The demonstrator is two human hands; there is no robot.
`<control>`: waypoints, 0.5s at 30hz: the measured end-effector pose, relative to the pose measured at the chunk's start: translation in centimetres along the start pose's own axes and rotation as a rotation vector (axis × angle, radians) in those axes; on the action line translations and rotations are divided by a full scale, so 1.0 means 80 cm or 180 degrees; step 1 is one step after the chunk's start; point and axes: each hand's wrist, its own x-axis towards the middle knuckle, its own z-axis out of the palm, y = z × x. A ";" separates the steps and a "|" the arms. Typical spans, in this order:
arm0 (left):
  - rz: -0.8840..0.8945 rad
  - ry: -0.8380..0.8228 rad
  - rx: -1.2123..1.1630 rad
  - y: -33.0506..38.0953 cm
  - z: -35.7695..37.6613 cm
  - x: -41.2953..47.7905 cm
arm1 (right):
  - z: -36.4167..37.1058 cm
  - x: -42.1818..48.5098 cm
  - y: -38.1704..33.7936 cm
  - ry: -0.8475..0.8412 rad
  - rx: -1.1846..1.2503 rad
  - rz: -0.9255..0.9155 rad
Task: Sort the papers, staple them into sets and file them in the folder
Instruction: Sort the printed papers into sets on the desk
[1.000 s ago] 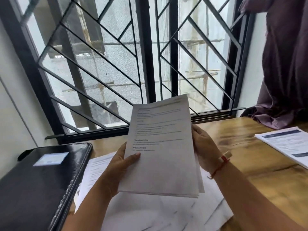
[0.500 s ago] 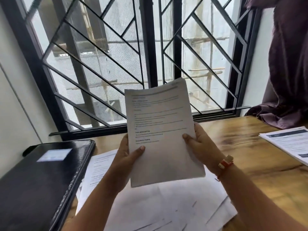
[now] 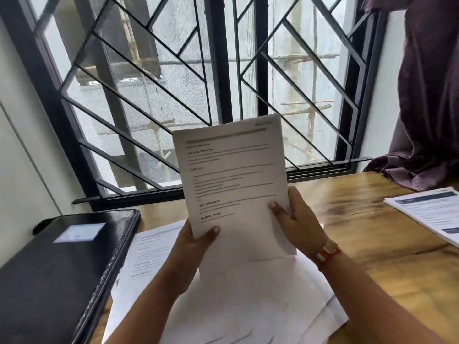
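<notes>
Held papers (image 3: 233,189): printed set, upright, print facing the camera, raised clear of the bench (image 3: 372,244); top leans slightly toward 11 o'clock. Text too blurred to read.

Left hand (image 3: 193,247): at 7 o'clock of the set, grasping its lower left edge, thumb on the front, fingers hidden behind.

Right hand (image 3: 295,224): at 4 o'clock of the set, grasping the lower right edge, thumb on the front, fingers behind. Red-and-gold bracelet (image 3: 327,252) on that wrist.

Both forearms rise from the bottom of the view and converge on the set.

Loose sheets (image 3: 248,306): spread and overlapping on the bench directly below the hands, at 6 o'clock; some printed, some showing blank.

Folder (image 3: 62,264): black, closed, flat, at 8 o'clock, its edge just beside the loose sheets; pale label on the cover.

Second stack (image 3: 427,212): printed pages with dark header bars, at 3 o'clock, well apart from the hands.

Bench is wood. Window grille (image 3: 173,83) at 12 o'clock; purple curtain (image 3: 432,95) at 2 o'clock, its hem resting on the bench
</notes>
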 end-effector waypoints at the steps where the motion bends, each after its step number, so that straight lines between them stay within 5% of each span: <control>1: -0.0036 0.0046 -0.0010 0.000 0.002 -0.001 | 0.001 0.000 0.002 -0.0039 -0.0096 0.0042; 9: 0.0190 0.0639 0.0419 0.007 0.018 -0.004 | 0.000 -0.001 -0.011 0.0110 -0.0167 0.0213; 15: 0.0338 0.0708 0.0608 0.021 0.100 -0.021 | -0.091 -0.018 -0.040 0.0109 -0.0420 0.0656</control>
